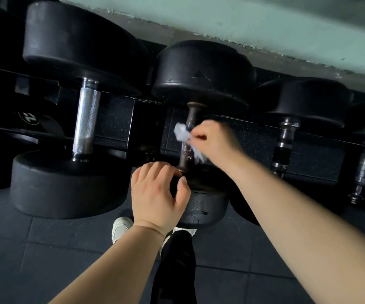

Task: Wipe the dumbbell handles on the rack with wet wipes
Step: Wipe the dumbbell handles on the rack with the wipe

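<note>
White marking (28, 118), lower dumbbell end (37, 125) — turned, not legible

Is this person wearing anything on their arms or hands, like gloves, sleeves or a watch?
No. Both the left hand and the right hand are bare, without gloves, and I see no rings. The forearms are uncovered as far as the picture shows: no sleeve edge, watch or wristband is in view.

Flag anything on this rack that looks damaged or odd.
The middle dumbbell's handle, the one with the wipe on it, looks dark and rusty, unlike the shiny chrome handle to its left. Its near rubber head shows small tears by the lower edge.
</note>
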Demonstrator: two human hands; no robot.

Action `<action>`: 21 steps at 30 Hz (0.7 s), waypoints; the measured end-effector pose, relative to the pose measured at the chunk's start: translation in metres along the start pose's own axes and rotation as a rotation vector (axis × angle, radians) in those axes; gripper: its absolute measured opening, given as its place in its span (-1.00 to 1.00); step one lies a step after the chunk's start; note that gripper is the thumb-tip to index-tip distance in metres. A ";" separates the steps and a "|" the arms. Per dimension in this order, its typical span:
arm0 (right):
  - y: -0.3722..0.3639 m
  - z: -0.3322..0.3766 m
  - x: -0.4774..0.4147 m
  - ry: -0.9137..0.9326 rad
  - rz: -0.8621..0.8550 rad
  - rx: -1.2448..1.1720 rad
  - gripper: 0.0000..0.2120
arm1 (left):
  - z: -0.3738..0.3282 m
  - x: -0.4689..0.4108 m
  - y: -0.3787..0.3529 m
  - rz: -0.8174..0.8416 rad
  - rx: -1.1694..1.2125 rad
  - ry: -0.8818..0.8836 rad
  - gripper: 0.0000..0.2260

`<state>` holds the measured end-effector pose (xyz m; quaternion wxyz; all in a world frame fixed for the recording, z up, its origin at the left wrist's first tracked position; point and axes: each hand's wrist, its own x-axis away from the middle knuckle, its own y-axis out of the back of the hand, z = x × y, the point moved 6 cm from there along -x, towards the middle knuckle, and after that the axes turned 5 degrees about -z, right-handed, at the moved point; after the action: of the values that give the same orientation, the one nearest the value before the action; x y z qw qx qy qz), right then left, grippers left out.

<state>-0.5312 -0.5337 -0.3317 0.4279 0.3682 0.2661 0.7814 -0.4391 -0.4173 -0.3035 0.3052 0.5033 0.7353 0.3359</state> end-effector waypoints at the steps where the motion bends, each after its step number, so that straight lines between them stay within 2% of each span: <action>1: 0.010 -0.001 -0.005 -0.041 -0.107 -0.044 -0.86 | 0.000 0.000 0.000 -0.003 0.003 0.002 -0.74; 3: 0.018 -0.001 -0.007 -0.071 -0.225 -0.095 -0.86 | 0.000 0.000 0.000 -0.002 0.005 0.001 -0.74; 4: 0.015 0.000 -0.004 -0.056 -0.213 -0.078 -0.86 | 0.000 0.000 0.000 -0.001 0.006 0.001 -0.74; 8: -0.013 0.002 0.021 0.047 0.060 0.012 -0.86 | 0.001 0.001 0.000 0.005 0.005 -0.002 -0.74; 10: -0.021 -0.004 0.029 -0.012 0.177 0.002 -0.87 | 0.001 0.000 0.001 0.005 0.002 -0.003 -0.74; 13: -0.016 -0.009 0.036 -0.148 0.197 -0.068 -0.90 | -0.001 -0.002 0.001 0.051 0.028 0.035 -0.73; 16: 0.001 -0.012 0.046 -0.226 0.116 -0.205 -0.78 | -0.001 -0.005 0.006 0.107 0.132 0.123 -0.59; 19: 0.011 0.001 0.059 -0.223 0.100 -0.380 -0.74 | 0.002 -0.012 0.009 0.229 0.381 0.307 -0.39; 21: 0.013 0.016 0.065 -0.210 0.104 -0.477 -0.75 | -0.001 -0.021 0.014 0.323 0.499 0.301 -0.30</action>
<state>-0.5484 -0.4822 -0.2901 0.4869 0.3490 0.0092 0.8006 -0.4262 -0.4336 -0.2893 0.0032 0.6172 0.7426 0.2602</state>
